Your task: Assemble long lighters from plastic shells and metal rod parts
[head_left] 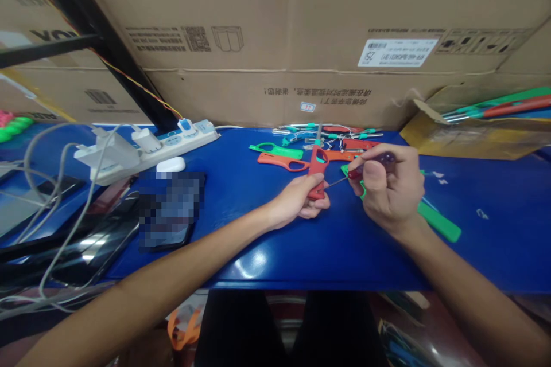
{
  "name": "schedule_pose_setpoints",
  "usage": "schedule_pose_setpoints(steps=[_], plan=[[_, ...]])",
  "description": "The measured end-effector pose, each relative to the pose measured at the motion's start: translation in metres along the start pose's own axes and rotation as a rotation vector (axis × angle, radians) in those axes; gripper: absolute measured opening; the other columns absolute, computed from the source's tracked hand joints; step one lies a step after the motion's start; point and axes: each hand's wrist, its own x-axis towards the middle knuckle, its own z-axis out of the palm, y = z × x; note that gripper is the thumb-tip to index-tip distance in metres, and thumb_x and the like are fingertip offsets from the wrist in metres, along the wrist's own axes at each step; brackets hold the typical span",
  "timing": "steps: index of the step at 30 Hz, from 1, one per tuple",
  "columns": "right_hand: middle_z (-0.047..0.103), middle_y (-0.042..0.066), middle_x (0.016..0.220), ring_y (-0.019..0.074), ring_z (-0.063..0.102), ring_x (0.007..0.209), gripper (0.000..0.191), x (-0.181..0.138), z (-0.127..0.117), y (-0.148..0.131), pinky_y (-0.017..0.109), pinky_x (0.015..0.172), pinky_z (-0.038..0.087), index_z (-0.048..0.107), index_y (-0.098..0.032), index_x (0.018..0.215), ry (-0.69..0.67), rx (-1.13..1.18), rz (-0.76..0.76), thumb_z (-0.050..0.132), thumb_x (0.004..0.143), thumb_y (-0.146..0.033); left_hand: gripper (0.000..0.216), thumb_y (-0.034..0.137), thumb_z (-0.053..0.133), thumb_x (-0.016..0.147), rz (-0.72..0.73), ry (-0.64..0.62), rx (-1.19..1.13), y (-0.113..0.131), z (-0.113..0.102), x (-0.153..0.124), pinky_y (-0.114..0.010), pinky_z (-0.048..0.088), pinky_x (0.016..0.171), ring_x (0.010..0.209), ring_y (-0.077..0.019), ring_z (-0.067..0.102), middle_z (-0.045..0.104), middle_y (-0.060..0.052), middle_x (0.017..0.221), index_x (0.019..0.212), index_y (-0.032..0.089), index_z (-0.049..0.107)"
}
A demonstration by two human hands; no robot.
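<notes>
L hand [297, 203] grips red casing [317, 165], tilted slightly, btwn thumb & fingers; R hand [394, 189] clenches screwdriver [354, 174], tip at casing's lower end, contact unclear. Green piece [441, 225] lies R of grip; orange piece [279, 161] L & just beyond; mixed parts pile [297, 133] behind; AUX carton [293, 23] farthest.

Plenty of bare blue surface [301, 258] between the forearms, open right to the near edge. Can't cut straight between left grip [305, 198] and right grip [390, 183] though, the screwdriver [385, 159] spans that gap to the red handle [316, 167]. Behind: a jumble of parts [342, 155], then a big cardboard box [241, 92] walling it off. Phone [172, 212] and power strip [185, 139] block the left. Far right's roomy past the green piece [441, 223].
</notes>
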Motion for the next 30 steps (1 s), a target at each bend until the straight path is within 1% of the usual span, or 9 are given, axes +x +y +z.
schedule_pose_setpoints(steps=[3, 8, 12, 17, 20, 23, 26, 28, 30], plan=[[0.067, 0.002, 0.088, 0.0172, 0.065, 0.059, 0.016, 0.000, 0.001, 0.000, 0.034, 0.051, 0.051, 0.050, -0.031, 0.114, 0.015, 0.016, -0.016, 0.050, 0.103, -0.043, 0.026, 0.041, 0.034, 0.106, 0.002, -0.001, -0.002, 0.000, 0.000, 0.000, -0.015, 0.015, 0.039, 0.038, -0.0047, 0.025, 0.041, 0.006, 0.056, 0.091, 0.020, 0.040], [0.067, 0.002, 0.086, 0.0176, 0.065, 0.058, 0.015, 0.001, 0.001, 0.001, 0.034, 0.050, 0.051, 0.050, -0.032, 0.113, -0.016, 0.035, -0.005, 0.049, 0.104, -0.043, 0.026, 0.039, 0.033, 0.106, -0.002, -0.004, 0.004, 0.000, 0.000, 0.000, -0.015, 0.015, 0.038, 0.038, -0.0047, 0.025, 0.041, 0.006, 0.056, 0.091, 0.020, 0.041], [0.069, 0.003, 0.091, 0.0174, 0.067, 0.062, 0.017, 0.005, -0.002, -0.003, 0.035, 0.056, 0.055, 0.052, -0.032, 0.116, -0.038, -0.011, 0.001, 0.050, 0.103, -0.043, 0.025, 0.039, 0.034, 0.106, -0.001, -0.004, 0.008, 0.001, 0.000, 0.000, -0.015, 0.015, 0.038, 0.038, -0.0047, 0.024, 0.041, 0.006, 0.057, 0.090, 0.020, 0.041], [0.072, 0.005, 0.107, 0.0217, 0.074, 0.081, 0.038, 0.010, -0.001, -0.012, 0.037, 0.062, 0.061, 0.046, -0.035, 0.138, -0.084, 0.141, 0.005, 0.057, 0.101, -0.037, 0.028, 0.042, 0.035, 0.105, 0.027, -0.038, 0.006, -0.002, -0.003, 0.002, -0.014, 0.017, 0.038, 0.038, -0.0048, 0.024, 0.042, 0.006, 0.056, 0.091, 0.019, 0.044], [0.072, 0.004, 0.114, 0.0231, 0.074, 0.095, 0.034, 0.013, 0.002, -0.017, 0.038, 0.063, 0.063, 0.049, -0.036, 0.138, -0.141, 0.277, -0.004, 0.052, 0.104, -0.036, 0.027, 0.043, 0.036, 0.105, 0.054, -0.064, 0.007, -0.003, -0.004, 0.002, -0.014, 0.017, 0.038, 0.039, -0.0050, 0.025, 0.042, 0.006, 0.058, 0.093, 0.020, 0.044], [0.069, 0.005, 0.125, 0.0234, 0.071, 0.105, 0.033, 0.015, 0.004, -0.021, 0.040, 0.072, 0.064, 0.054, -0.035, 0.139, -0.140, 0.350, -0.020, 0.045, 0.107, -0.035, 0.027, 0.042, 0.035, 0.105, 0.030, -0.035, -0.002, -0.002, -0.003, 0.001, -0.014, 0.016, 0.038, 0.038, -0.0051, 0.023, 0.041, 0.006, 0.057, 0.093, 0.020, 0.043], [0.071, 0.003, 0.115, 0.0224, 0.071, 0.099, 0.036, 0.018, 0.002, -0.021, 0.043, 0.081, 0.063, 0.059, -0.036, 0.137, -0.111, 0.325, -0.051, 0.055, 0.103, -0.028, 0.027, 0.041, 0.033, 0.105, 0.006, -0.003, -0.001, -0.001, -0.001, 0.001, -0.014, 0.016, 0.038, 0.037, -0.0051, 0.023, 0.041, 0.006, 0.055, 0.092, 0.019, 0.044], [0.072, 0.001, 0.102, 0.0219, 0.070, 0.091, 0.038, 0.020, 0.000, -0.020, 0.043, 0.082, 0.062, 0.065, -0.037, 0.131, -0.072, 0.280, -0.102, 0.066, 0.096, -0.023, 0.027, 0.040, 0.033, 0.105, 0.009, -0.014, 0.013, -0.001, -0.001, 0.002, -0.014, 0.017, 0.038, 0.037, -0.0050, 0.025, 0.042, 0.005, 0.055, 0.091, 0.019, 0.044], [0.072, 0.001, 0.099, 0.0218, 0.069, 0.090, 0.036, 0.022, -0.003, -0.021, 0.044, 0.084, 0.060, 0.068, -0.037, 0.127, -0.054, 0.219, -0.156, 0.068, 0.095, -0.021, 0.027, 0.040, 0.033, 0.105, 0.015, -0.019, 0.023, -0.001, -0.001, 0.002, -0.015, 0.017, 0.038, 0.037, -0.0050, 0.026, 0.043, 0.005, 0.056, 0.090, 0.019, 0.044]])
